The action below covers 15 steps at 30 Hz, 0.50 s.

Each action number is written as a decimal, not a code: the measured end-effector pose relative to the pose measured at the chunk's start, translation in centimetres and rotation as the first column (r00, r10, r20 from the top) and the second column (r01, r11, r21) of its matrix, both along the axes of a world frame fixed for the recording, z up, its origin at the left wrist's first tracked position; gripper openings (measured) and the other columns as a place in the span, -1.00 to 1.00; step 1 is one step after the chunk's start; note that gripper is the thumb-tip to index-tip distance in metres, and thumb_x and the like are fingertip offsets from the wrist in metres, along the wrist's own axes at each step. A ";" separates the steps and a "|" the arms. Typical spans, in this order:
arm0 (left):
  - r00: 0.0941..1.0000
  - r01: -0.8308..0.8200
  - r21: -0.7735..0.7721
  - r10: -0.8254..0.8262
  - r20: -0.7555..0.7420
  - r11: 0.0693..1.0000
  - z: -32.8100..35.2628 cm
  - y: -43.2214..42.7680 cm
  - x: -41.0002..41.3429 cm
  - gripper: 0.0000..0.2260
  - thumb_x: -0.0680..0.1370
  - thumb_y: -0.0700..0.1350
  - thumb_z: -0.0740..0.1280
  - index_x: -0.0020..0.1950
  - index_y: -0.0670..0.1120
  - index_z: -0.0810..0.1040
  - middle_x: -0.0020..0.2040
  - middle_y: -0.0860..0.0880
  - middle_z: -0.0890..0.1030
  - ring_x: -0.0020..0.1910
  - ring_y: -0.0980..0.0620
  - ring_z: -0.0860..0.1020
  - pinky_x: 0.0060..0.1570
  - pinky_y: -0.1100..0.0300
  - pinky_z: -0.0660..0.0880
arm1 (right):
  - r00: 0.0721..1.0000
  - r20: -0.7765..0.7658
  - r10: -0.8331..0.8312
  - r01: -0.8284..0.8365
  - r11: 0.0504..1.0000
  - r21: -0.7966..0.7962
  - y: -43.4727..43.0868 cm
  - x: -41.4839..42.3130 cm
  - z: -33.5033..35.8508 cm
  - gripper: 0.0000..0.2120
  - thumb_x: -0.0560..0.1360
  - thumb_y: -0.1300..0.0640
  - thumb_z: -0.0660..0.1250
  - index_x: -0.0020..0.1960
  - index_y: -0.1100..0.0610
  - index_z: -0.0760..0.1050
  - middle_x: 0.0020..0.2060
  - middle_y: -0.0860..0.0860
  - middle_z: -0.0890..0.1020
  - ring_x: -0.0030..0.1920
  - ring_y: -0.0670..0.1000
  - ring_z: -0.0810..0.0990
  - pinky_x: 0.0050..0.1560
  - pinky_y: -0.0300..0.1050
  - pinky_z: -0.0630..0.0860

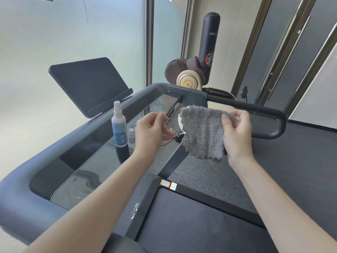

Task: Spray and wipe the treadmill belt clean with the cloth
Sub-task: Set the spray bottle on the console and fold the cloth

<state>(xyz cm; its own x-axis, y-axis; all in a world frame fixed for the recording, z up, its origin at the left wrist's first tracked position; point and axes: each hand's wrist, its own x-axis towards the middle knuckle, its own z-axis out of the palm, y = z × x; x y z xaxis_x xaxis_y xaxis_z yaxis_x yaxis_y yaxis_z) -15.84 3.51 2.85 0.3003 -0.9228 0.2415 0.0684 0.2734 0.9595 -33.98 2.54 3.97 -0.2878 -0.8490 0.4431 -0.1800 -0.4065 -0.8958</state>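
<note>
A fluffy grey cloth (203, 132) hangs in the air above the treadmill's front end, pinched at its top right corner by my right hand (237, 132). My left hand (152, 128) hovers just left of the cloth, fingers loosely curled and apart, holding nothing. A white spray bottle (118, 125) with a blue label stands upright on the glossy console (87, 161), left of my left hand. Its clear cap (131, 135) stands beside it. The black treadmill belt (191, 221) lies below, between my forearms.
A dark tablet stand (89, 84) rises behind the console. The right handrail (259, 114) curves past the cloth. A black punching bag (209, 46) and brown pads stand behind the treadmill. Grey carpet (204, 176) lies right of the deck.
</note>
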 end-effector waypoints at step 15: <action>0.939 0.336 0.237 -0.304 -0.158 0.912 -1.8 -1.3 -2.8 -0.64 0.56 0.14 0.29 0.08 -0.13 0.61 -0.01 0.01 0.68 -0.04 0.07 0.61 0.11 0.05 0.52 | 0.915 0.225 0.334 -0.349 0.937 0.031 -0.1 1.5 0.8 -0.92 0.56 0.24 0.25 -0.04 0.08 0.39 -0.25 -0.17 0.61 -0.15 -0.14 0.57 -0.01 -0.11 0.54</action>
<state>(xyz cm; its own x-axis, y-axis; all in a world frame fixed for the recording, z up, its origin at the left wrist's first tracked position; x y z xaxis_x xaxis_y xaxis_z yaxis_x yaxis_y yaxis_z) -18.60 2.19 1.04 -0.0102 -0.9993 -0.0352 0.2252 -0.0366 0.9736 -32.52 2.48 4.74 -0.0556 -0.9386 0.3406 0.1566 -0.3451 -0.9254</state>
